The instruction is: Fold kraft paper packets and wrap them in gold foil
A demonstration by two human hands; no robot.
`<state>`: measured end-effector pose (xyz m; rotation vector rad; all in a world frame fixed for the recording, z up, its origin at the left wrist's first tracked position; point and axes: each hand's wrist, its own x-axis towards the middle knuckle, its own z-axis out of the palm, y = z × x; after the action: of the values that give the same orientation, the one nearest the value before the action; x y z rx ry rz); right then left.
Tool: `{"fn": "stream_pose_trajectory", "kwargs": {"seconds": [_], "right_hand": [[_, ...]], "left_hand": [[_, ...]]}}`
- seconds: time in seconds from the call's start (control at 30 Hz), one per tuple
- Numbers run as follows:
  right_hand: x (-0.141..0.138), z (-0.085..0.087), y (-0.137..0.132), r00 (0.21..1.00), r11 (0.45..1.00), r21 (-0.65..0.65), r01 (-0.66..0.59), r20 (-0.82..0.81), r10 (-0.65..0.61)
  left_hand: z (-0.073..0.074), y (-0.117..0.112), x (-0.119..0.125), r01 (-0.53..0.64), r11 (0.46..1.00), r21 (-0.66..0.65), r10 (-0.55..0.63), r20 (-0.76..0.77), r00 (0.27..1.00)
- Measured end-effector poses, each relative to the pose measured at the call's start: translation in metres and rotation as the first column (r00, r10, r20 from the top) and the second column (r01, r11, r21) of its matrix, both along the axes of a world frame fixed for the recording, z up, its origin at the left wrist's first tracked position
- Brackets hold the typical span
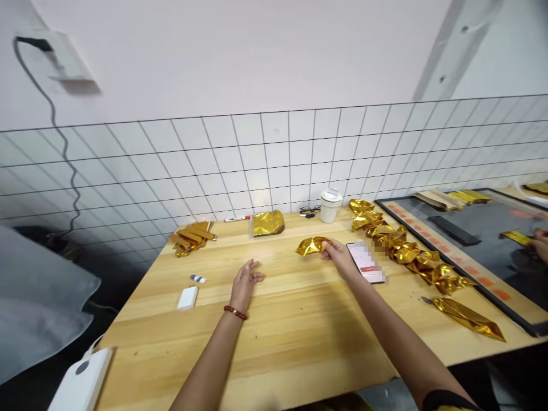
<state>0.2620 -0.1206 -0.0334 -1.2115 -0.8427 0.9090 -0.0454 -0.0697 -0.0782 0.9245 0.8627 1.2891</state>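
Note:
My right hand [338, 257] grips one end of a folded gold foil paper ingot [310, 246], held over the middle of the wooden table. My left hand [245, 279], with a red bead bracelet [235, 311] at the wrist, hovers to the left of it. Its fingers are spread a little and hold nothing. On the right, a row of shiny folded gold paper ingots [405, 251] runs along the table. A flatter gold foil piece [468, 318] lies nearer the front. Flat folded gold paper strips [192, 237] are heaped at the back left.
At the back stand a gold foil packet [268, 223], a red-and-white marker [237, 218], glasses [310, 210] and a lidded white cup [330, 205]. A phone [365, 262] lies beside my right forearm. A white charger [187, 298] is at left. Another person's hand [540, 244] works at right.

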Motion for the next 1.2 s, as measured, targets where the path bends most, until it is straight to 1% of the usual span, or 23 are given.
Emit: {"fn": "stream_pose_trajectory", "kwargs": {"seconds": [0.07, 0.13, 0.2, 0.27, 0.33, 0.4, 0.47, 0.57, 0.6, 0.67, 0.7, 0.77, 0.83, 0.9, 0.97, 1.0, 1.1, 1.13, 1.17, 1.2], "right_hand": [[0.045, 0.011, -0.019, 0.988, 0.998, 0.015, 0.067, 0.137, -0.068], [0.082, 0.021, -0.036, 0.965, 0.992, 0.013, 0.122, 0.232, -0.121], [0.107, 0.028, -0.052, 0.946, 0.982, 0.010, 0.189, 0.268, -0.185], [0.120, 0.032, -0.068, 0.935, 0.970, 0.005, 0.243, 0.266, -0.236], [0.121, 0.032, -0.088, 0.928, 0.960, -0.005, 0.278, 0.260, -0.268], [0.111, 0.026, -0.114, 0.922, 0.953, -0.021, 0.302, 0.262, -0.286], [0.094, 0.014, -0.145, 0.927, 0.955, -0.041, 0.293, 0.255, -0.274], [0.069, -0.011, -0.191, 0.959, 0.960, -0.147, 0.239, 0.192, -0.210], [0.064, -0.019, -0.205, 0.960, 0.953, -0.177, 0.246, 0.181, -0.214], [0.059, -0.030, -0.230, 0.952, 0.937, -0.225, 0.268, 0.209, -0.222], [0.059, -0.033, -0.240, 0.946, 0.929, -0.246, 0.276, 0.239, -0.218], [0.068, -0.031, -0.253, 0.929, 0.920, -0.260, 0.293, 0.306, -0.209], [0.085, -0.019, -0.256, 0.901, 0.917, -0.242, 0.318, 0.380, -0.212], [0.113, -0.002, -0.246, 0.862, 0.916, -0.216, 0.338, 0.460, -0.210], [0.148, 0.018, -0.226, 0.842, 0.922, -0.191, 0.336, 0.499, -0.203], [0.167, 0.029, -0.212, 0.840, 0.925, -0.184, 0.331, 0.505, -0.200], [0.219, 0.058, -0.168, 0.791, 0.920, -0.183, 0.346, 0.584, -0.181], [0.233, 0.067, -0.156, 0.772, 0.910, -0.213, 0.357, 0.616, -0.158], [0.243, 0.075, -0.145, 0.731, 0.881, -0.253, 0.401, 0.668, -0.141], [0.250, 0.083, -0.136, 0.657, 0.832, -0.267, 0.487, 0.739, -0.148]], "left_hand": [[0.001, -0.001, 0.000, 0.011, 1.000, 0.001, -0.011, -0.036, 0.999], [0.002, -0.001, 0.000, 0.011, 1.000, -0.010, -0.012, -0.051, 0.999], [0.005, -0.001, -0.001, 0.012, 1.000, -0.024, -0.013, -0.055, 0.998], [0.008, -0.001, -0.001, 0.024, 0.999, -0.036, -0.026, -0.061, 0.998], [0.010, -0.001, -0.001, 0.020, 0.999, -0.047, -0.023, -0.066, 0.998], [0.011, -0.001, -0.001, 0.013, 0.999, -0.051, -0.017, -0.079, 0.997], [0.010, -0.001, -0.002, 0.010, 0.999, -0.053, -0.015, -0.097, 0.995], [0.009, 0.001, -0.003, 0.024, 0.998, -0.055, -0.030, -0.109, 0.994], [0.009, 0.001, -0.004, 0.027, 0.998, -0.056, -0.034, -0.115, 0.993], [0.009, 0.002, -0.004, 0.030, 0.998, -0.056, -0.037, -0.121, 0.992], [0.009, 0.002, -0.005, 0.029, 0.998, -0.058, -0.036, -0.122, 0.992], [0.010, 0.002, -0.005, 0.027, 0.997, -0.066, -0.035, -0.123, 0.992], [0.010, 0.003, -0.005, 0.024, 0.997, -0.070, -0.032, -0.125, 0.992], [0.010, 0.003, -0.004, 0.022, 0.997, -0.068, -0.030, -0.124, 0.992], [0.010, 0.004, -0.005, 0.024, 0.997, -0.071, -0.032, -0.121, 0.992], [0.009, 0.004, -0.005, 0.024, 0.997, -0.074, -0.033, -0.119, 0.992], [0.009, 0.004, -0.005, 0.016, 0.997, -0.077, -0.025, -0.117, 0.993], [0.009, 0.004, -0.005, 0.011, 0.997, -0.076, -0.020, -0.117, 0.993], [0.009, 0.004, -0.005, 0.005, 0.997, -0.075, -0.014, -0.118, 0.993], [0.009, 0.004, -0.005, 0.001, 0.997, -0.076, -0.010, -0.120, 0.993]]}}
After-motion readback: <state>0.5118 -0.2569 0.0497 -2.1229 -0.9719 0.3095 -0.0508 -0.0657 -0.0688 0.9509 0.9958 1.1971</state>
